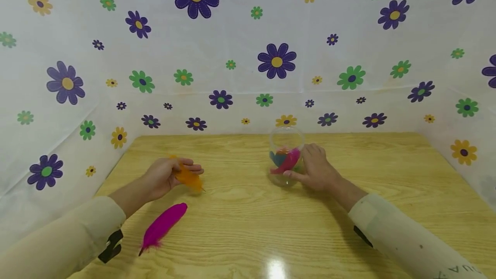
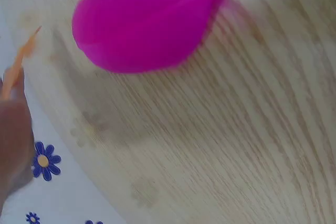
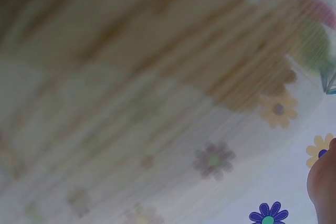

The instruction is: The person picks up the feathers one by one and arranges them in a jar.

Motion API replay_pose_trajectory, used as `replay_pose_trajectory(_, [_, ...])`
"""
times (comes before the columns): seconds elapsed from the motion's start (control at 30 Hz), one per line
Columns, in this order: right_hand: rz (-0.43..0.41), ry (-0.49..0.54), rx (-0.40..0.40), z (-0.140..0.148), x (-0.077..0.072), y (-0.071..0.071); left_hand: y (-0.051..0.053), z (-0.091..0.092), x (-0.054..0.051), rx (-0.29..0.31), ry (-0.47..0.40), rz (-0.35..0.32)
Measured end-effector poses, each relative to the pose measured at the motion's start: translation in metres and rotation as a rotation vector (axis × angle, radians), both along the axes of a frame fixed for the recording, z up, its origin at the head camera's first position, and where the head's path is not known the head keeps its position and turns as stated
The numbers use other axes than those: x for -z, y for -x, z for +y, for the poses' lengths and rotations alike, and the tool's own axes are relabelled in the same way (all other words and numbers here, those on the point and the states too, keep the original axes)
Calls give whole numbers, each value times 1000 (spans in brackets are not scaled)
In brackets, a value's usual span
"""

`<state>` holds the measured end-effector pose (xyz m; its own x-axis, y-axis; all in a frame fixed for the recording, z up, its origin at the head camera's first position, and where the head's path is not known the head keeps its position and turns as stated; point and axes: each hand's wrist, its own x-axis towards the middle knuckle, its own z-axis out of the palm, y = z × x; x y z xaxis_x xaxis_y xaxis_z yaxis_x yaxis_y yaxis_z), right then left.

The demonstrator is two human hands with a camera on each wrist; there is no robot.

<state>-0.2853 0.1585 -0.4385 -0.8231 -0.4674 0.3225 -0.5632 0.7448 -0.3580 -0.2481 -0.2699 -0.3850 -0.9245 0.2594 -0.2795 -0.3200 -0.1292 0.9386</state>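
My left hand [image 1: 162,178] pinches an orange feather [image 1: 189,178] under the thumb, a little above the table's left side. Nearer to me, a magenta feather [image 1: 164,226] lies flat on the wood with its dark quill toward me; it looms large in the left wrist view, where the orange feather [image 2: 22,59] shows at the left edge. At right of centre, my right hand [image 1: 319,169] grips a clear round jar [image 1: 286,181] from its right side. Inside the jar are a pink feather [image 1: 291,162], a blue feather [image 1: 278,158] and some orange and green.
The wood-grain table [image 1: 240,227] reaches back to a white cloth [image 1: 240,33] printed with flowers, which also rises along the left and right sides. Light glares off the table's front edge.
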Motion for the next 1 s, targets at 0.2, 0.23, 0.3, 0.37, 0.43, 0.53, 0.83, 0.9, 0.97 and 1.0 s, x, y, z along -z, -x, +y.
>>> replay_pose_trajectory(0.2, [-4,0,-3,-1,0,1,6,-8,2,135,-60,-12])
replay_pose_trajectory(0.23, [-5,0,-3,-1,0,1,6,-9,1,139,-62,-15])
replay_pose_trajectory(0.3, [-4,0,1,-1,0,1,7,-9,0,142,-56,-17])
replay_pose_trajectory(0.37, [-4,-4,6,-1,0,1,7,-8,-2,148,-44,-12])
replay_pose_trajectory(0.43, [-6,-9,10,0,0,1,8,-7,-3,160,-25,0])
replay_pose_trajectory(0.53, [-7,-11,13,0,0,1,8,-3,-6,170,-24,11])
replay_pose_trajectory(0.83, [-5,1,-3,-1,1,-1,15,8,-25,183,-60,46])
replay_pose_trajectory(0.9, [2,-3,-1,-1,1,0,17,11,-31,179,-78,58])
replay_pose_trajectory(0.97, [3,1,-3,-1,1,-1,20,14,-38,176,-102,62])
replay_pose_trajectory(1.0, [2,3,-5,-1,1,0,21,16,-41,174,-110,66])
